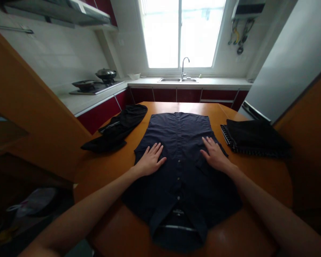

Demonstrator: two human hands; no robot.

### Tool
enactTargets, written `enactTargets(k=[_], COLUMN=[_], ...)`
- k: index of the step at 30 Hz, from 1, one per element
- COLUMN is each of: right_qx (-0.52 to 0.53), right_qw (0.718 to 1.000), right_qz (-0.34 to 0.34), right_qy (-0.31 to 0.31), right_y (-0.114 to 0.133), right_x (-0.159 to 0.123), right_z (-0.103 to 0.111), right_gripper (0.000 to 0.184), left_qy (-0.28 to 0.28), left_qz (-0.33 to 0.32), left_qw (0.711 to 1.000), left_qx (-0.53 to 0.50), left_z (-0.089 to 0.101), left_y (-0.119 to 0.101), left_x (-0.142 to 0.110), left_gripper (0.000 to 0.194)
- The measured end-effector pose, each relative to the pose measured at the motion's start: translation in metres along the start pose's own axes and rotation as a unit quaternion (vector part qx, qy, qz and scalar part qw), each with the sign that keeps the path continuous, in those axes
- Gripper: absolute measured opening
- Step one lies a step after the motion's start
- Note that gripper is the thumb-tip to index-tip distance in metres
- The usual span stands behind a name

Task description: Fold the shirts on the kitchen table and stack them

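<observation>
A dark navy button-up shirt [173,142] lies spread, front up, on the wooden table, its collar toward me and its hem at the far side. Light buttons run down its middle. My left hand [150,159] rests flat on the left part of the shirt with fingers outstretched. On the right part, my right hand [213,153] also lies flat, fingers a little spread. Neither hand grips the cloth. The shirt's sleeves are not clearly visible.
Crumpled black clothing [120,126] lies at the table's left. A folded stack of dark clothes [253,137] sits on the right of the table [109,171]. Beyond are a counter with a sink [170,80], a stove with a lidded pan [106,74] and a fridge [286,60].
</observation>
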State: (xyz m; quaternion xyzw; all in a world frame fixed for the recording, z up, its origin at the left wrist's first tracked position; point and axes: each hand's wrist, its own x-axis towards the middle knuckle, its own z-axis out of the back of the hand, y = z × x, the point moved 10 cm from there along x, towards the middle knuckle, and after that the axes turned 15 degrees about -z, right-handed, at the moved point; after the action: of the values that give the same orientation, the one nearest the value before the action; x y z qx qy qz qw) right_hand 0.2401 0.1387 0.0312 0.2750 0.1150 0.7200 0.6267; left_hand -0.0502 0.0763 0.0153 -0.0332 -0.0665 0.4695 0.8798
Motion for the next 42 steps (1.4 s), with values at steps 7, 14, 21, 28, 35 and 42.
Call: enactTargets(k=[7,14,21,28,35,42], right_qx=[-0.002,0.045,-0.058,-0.061,0.009,0.095], right_qw=[0.999,0.995,0.99,0.984,0.99,0.989], right_qz=[0.041,-0.086,-0.126,-0.169,-0.141,-0.104], right_qy=[0.033,-0.02,0.015,0.009,0.007,-0.035], right_y=[-0.003,-0.057,-0.068,-0.07,-0.066,-0.06], right_x=[-0.013,0.013,0.012,0.01,0.012,0.012], right_z=[-0.002,0.052,0.031,0.031,0.03,0.044], right_gripper=[0.048,0.029,0.015,0.021,0.018,0.017], left_qy=[-0.029,-0.144,-0.182,-0.178,-0.158,-0.147], left_qz=[0.0,0.038,0.022,0.013,0.016,0.013], left_qw=[0.998,0.982,0.975,0.975,0.978,0.979], left_qx=[-0.064,-0.115,-0.123,-0.134,-0.139,-0.138], left_z=[0.006,0.03,0.032,0.032,0.027,0.023], left_y=[0.013,0.042,0.051,0.052,0.05,0.052], left_x=[0.002,-0.002,-0.001,0.0,0.0,0.0], left_gripper=[0.067,0.062,0.053,0.049,0.051,0.052])
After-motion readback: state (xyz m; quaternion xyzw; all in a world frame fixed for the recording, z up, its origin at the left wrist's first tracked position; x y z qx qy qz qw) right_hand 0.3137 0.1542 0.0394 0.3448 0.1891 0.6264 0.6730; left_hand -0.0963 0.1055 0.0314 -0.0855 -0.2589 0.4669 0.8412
